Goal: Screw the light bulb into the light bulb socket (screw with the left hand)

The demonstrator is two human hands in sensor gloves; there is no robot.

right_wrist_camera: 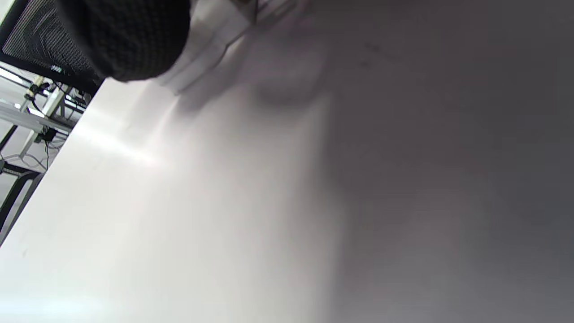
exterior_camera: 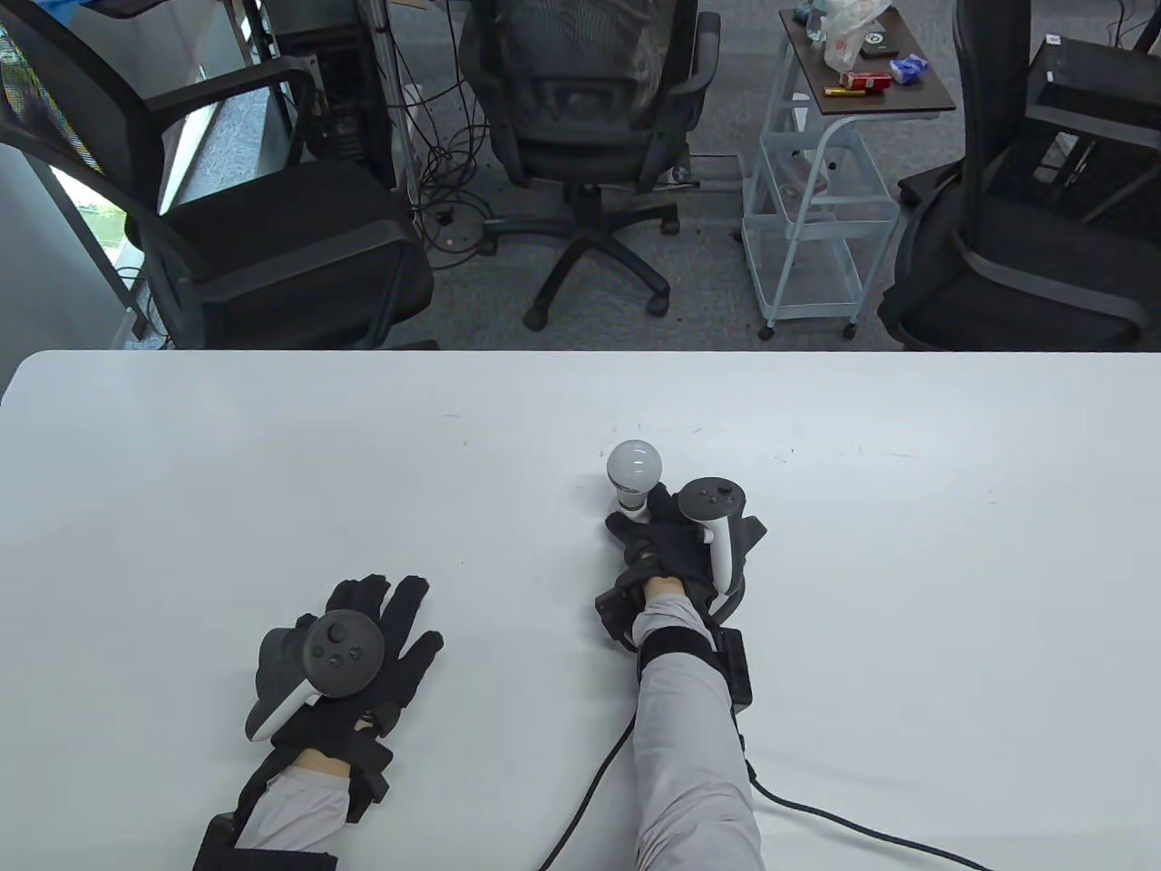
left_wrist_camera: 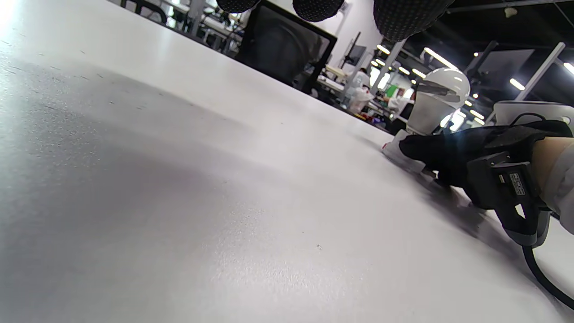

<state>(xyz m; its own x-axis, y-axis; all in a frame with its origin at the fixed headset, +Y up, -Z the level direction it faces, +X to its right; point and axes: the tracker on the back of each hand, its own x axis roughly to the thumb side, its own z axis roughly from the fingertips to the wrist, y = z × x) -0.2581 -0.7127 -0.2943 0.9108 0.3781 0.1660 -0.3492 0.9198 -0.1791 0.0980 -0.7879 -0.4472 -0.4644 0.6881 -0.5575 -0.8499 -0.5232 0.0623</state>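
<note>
A white light bulb (exterior_camera: pixel 634 464) stands upright in a white socket (exterior_camera: pixel 631 504) near the middle of the table. My right hand (exterior_camera: pixel 646 533) grips the socket at its base and rests on the table. My left hand (exterior_camera: pixel 388 619) lies flat on the table with its fingers spread, empty, well to the left of the bulb and nearer to me. In the left wrist view the bulb (left_wrist_camera: pixel 438 104) rises above my right hand (left_wrist_camera: pixel 453 150), and my left fingertips (left_wrist_camera: pixel 316 6) show at the top edge. The right wrist view shows one fingertip (right_wrist_camera: pixel 128 38) and a blurred white part of the socket.
The white table (exterior_camera: pixel 907 508) stretches wide to both sides. A black cable (exterior_camera: pixel 843 821) trails from my right wrist toward the near edge. Office chairs (exterior_camera: pixel 590 136) and a small cart (exterior_camera: pixel 816 190) stand beyond the far edge.
</note>
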